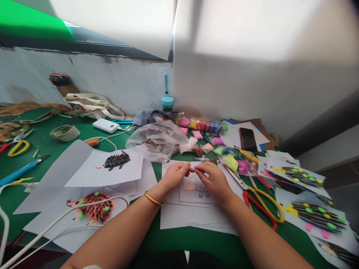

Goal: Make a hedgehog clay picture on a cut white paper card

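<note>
My left hand (176,175) and my right hand (211,180) meet over the white paper (174,216) in front of me. Both have their fingers closed, thumbs and fingertips pinched close together. Whatever is between them is too small to make out. Under the hands lies a drawing (193,197) of a hedgehog, outlined in blue, with a peach-coloured face. My fingers cover part of it. To the right of my right hand lie scissors (259,200) with red and yellow handles. A clear plastic bag (159,138) of sunflower seeds rests beyond my left hand.
Packets of coloured clay (230,162) lie behind the hands. Finished hedgehog pictures sit at left (117,160) and right (319,216). A white cable (70,211) crosses the left papers. A phone (248,139), a power bank (106,126) and a blue craft knife (21,173) lie around.
</note>
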